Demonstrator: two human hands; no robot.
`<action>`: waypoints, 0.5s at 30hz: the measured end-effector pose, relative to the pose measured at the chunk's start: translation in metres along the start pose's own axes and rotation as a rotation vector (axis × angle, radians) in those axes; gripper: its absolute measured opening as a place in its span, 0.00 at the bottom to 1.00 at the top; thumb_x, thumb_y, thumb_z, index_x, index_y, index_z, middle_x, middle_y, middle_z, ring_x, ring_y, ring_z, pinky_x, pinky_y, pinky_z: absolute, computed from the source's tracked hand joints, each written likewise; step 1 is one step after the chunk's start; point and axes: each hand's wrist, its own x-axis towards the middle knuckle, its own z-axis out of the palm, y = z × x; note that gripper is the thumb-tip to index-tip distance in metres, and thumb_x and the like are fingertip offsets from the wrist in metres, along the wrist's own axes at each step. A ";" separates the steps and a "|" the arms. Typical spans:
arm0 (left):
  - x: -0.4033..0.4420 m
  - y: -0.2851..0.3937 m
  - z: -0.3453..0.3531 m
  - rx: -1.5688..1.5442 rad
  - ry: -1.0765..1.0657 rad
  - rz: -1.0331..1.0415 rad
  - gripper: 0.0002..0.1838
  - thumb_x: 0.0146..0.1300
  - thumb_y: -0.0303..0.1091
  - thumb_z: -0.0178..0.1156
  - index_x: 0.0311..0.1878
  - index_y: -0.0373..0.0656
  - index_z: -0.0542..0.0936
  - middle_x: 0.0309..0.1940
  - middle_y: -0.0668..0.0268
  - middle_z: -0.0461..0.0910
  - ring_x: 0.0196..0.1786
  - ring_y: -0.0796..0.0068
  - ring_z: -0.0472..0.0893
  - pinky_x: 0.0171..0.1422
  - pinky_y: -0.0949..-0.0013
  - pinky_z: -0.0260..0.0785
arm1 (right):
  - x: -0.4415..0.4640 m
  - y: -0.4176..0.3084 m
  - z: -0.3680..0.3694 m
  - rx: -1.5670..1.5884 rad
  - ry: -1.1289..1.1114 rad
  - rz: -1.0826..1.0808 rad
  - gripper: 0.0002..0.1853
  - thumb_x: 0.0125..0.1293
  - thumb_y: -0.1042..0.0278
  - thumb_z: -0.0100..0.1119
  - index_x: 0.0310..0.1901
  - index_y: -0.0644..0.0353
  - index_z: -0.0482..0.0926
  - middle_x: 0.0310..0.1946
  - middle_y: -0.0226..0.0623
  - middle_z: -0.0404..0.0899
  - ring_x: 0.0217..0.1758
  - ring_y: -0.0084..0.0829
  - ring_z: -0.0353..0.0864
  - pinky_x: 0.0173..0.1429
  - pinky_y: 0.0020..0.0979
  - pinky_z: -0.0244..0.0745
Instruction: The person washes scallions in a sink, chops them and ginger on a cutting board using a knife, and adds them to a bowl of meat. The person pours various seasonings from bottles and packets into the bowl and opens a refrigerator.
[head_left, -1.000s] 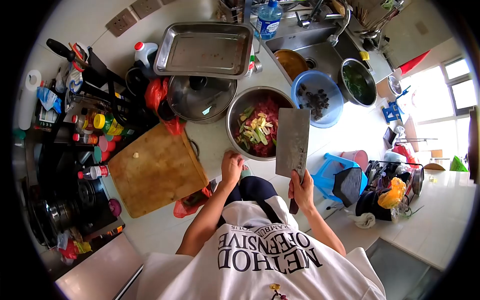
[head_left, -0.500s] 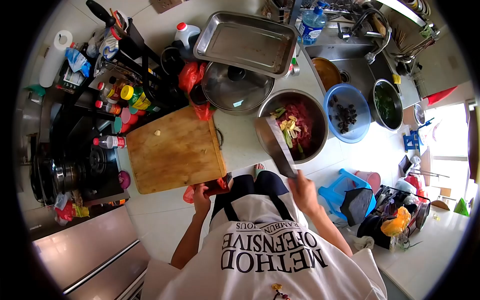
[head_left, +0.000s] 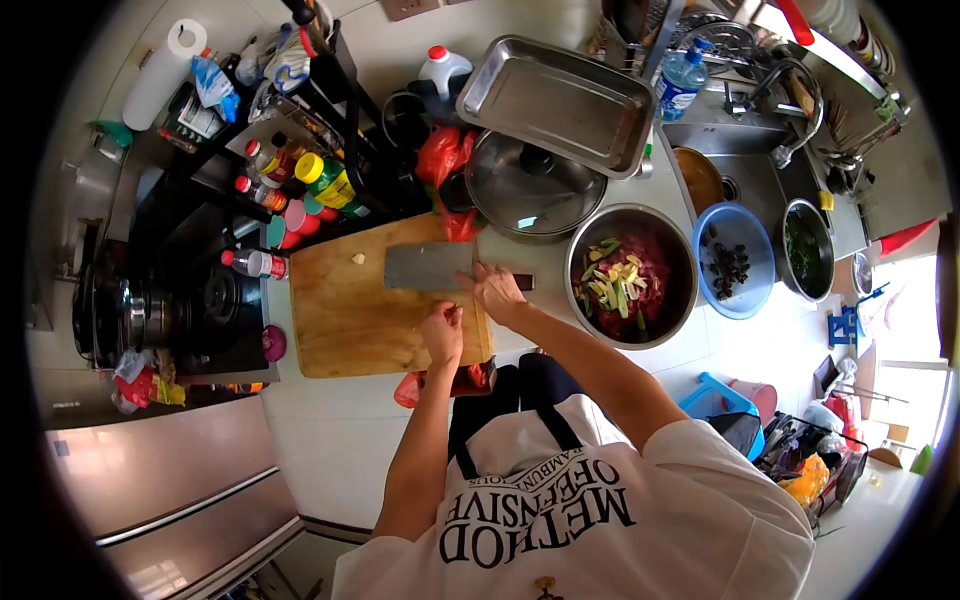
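Note:
A cleaver [head_left: 428, 266] lies across the upper right of the wooden cutting board [head_left: 350, 330], its handle pointing right past the edge. My right hand [head_left: 495, 290] is on the cleaver near the handle, fingers apart and bent. Over the board's right part is my left hand [head_left: 443, 330], its fingers pinched together; anything between them is too small to name. A small pale piece [head_left: 358, 259] rests at the board's upper left. To the right, a steel bowl [head_left: 690, 285] holds red meat [head_left: 650, 285] with sliced yellow and green pieces on top.
Behind the board stand a lidded pan [head_left: 570, 200] and a metal tray [head_left: 560, 100]. A blue basin [head_left: 760, 255] with dark pieces is right of the bowl, near the sink [head_left: 715, 140]. Bottles [head_left: 325, 180] and a stove [head_left: 225, 340] are at the left.
The cleaver has moved left from over the steel bowl and now lies on the board. My right hand has followed it. My left hand has risen from the board's near edge to above it.

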 end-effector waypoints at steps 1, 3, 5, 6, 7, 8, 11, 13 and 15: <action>-0.001 -0.004 0.004 0.052 -0.008 0.024 0.07 0.64 0.34 0.63 0.40 0.41 0.81 0.27 0.57 0.80 0.30 0.57 0.81 0.36 0.59 0.73 | 0.004 0.002 0.006 0.005 0.000 -0.010 0.26 0.61 0.72 0.53 0.63 0.49 0.74 0.52 0.41 0.73 0.58 0.41 0.73 0.58 0.43 0.70; -0.004 -0.012 0.001 0.107 0.005 0.061 0.07 0.64 0.34 0.63 0.39 0.41 0.80 0.25 0.56 0.79 0.30 0.57 0.81 0.36 0.58 0.72 | 0.004 -0.007 -0.015 -0.043 -0.017 -0.005 0.24 0.61 0.71 0.53 0.61 0.53 0.76 0.54 0.43 0.72 0.61 0.40 0.69 0.61 0.41 0.67; -0.009 -0.016 -0.011 0.107 0.043 0.094 0.06 0.64 0.33 0.63 0.37 0.41 0.79 0.25 0.57 0.78 0.29 0.54 0.80 0.36 0.57 0.72 | -0.008 -0.013 -0.032 -0.104 0.074 -0.025 0.23 0.61 0.70 0.54 0.60 0.55 0.76 0.53 0.42 0.72 0.60 0.38 0.69 0.61 0.39 0.66; -0.012 -0.018 -0.026 0.069 0.018 -0.003 0.03 0.65 0.28 0.59 0.38 0.40 0.77 0.30 0.51 0.79 0.32 0.48 0.79 0.36 0.53 0.69 | -0.021 -0.013 -0.035 0.059 0.128 -0.044 0.22 0.60 0.71 0.54 0.57 0.58 0.77 0.55 0.44 0.72 0.61 0.41 0.68 0.63 0.40 0.65; -0.014 -0.025 -0.040 0.051 0.068 -0.010 0.03 0.66 0.29 0.59 0.37 0.41 0.77 0.29 0.52 0.79 0.32 0.49 0.79 0.36 0.54 0.70 | -0.038 -0.016 -0.051 0.103 0.147 -0.052 0.21 0.60 0.72 0.54 0.56 0.59 0.78 0.56 0.45 0.72 0.62 0.42 0.68 0.63 0.41 0.65; -0.016 -0.033 -0.052 0.032 0.117 -0.019 0.04 0.67 0.30 0.58 0.37 0.41 0.76 0.28 0.53 0.79 0.31 0.50 0.79 0.36 0.55 0.70 | -0.057 -0.019 -0.069 0.146 0.164 -0.060 0.19 0.60 0.72 0.54 0.55 0.60 0.78 0.57 0.46 0.71 0.62 0.44 0.69 0.64 0.43 0.65; -0.013 -0.052 -0.066 0.038 0.113 0.054 0.05 0.68 0.30 0.57 0.37 0.41 0.76 0.28 0.52 0.80 0.31 0.50 0.80 0.35 0.55 0.70 | -0.120 -0.014 -0.086 0.210 0.125 0.046 0.19 0.59 0.75 0.60 0.54 0.60 0.78 0.55 0.46 0.72 0.60 0.47 0.71 0.61 0.45 0.70; -0.006 -0.062 -0.069 0.119 0.017 0.075 0.04 0.67 0.29 0.58 0.36 0.39 0.75 0.30 0.51 0.80 0.32 0.49 0.79 0.36 0.54 0.70 | -0.154 -0.012 -0.098 0.241 0.112 0.108 0.18 0.59 0.76 0.60 0.53 0.60 0.78 0.54 0.46 0.73 0.59 0.47 0.72 0.59 0.45 0.71; -0.002 -0.069 -0.068 0.253 -0.124 0.028 0.04 0.65 0.27 0.60 0.37 0.38 0.76 0.32 0.51 0.81 0.34 0.47 0.79 0.38 0.53 0.70 | -0.184 -0.013 -0.107 0.263 0.114 0.167 0.17 0.59 0.77 0.59 0.52 0.61 0.78 0.54 0.46 0.73 0.58 0.48 0.73 0.57 0.44 0.71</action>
